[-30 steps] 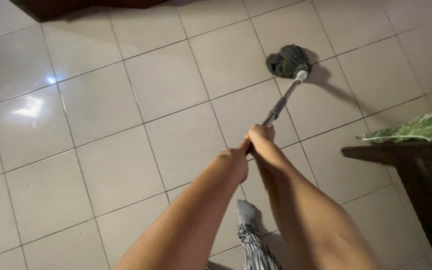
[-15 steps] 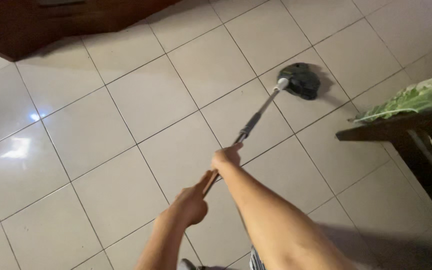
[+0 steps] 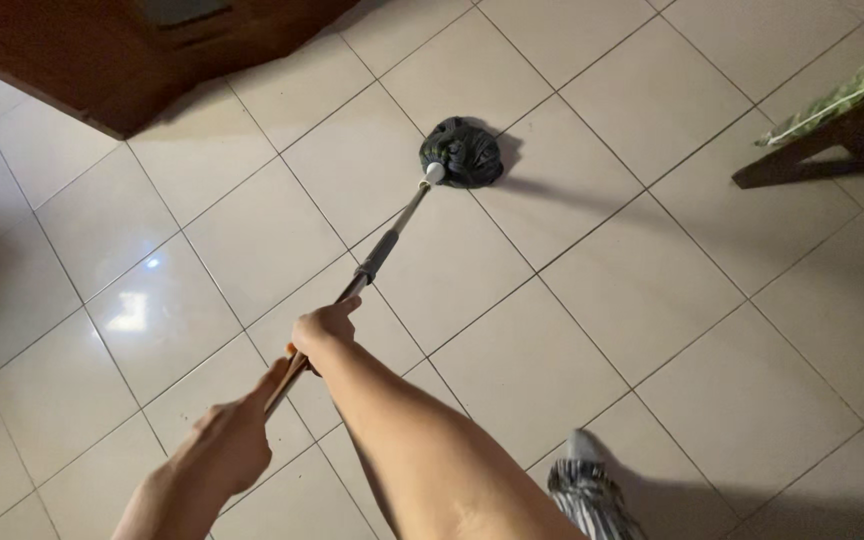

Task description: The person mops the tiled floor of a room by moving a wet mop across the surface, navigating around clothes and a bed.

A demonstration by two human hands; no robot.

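Observation:
A long mop pole (image 3: 384, 245) runs from my hands up to a round dark mop head (image 3: 462, 152) resting flat on the pale floor tiles. My right hand (image 3: 324, 330) grips the pole higher up, its arm crossing the middle of the view. My left hand (image 3: 227, 440) is closed around the pole's lower end at the bottom left. The mop head lies about a tile and a half beyond my right hand.
A dark wooden cabinet (image 3: 102, 60) fills the top left. A dark wooden table with a green patterned cloth (image 3: 842, 100) juts in at the top right. My foot in a grey sock and striped trouser leg (image 3: 587, 485) shows at the bottom.
The mop head has slid to the left across the tiles, and my left hand has dropped lower on the pole, away from my right hand. The view has swung toward the cabinet.

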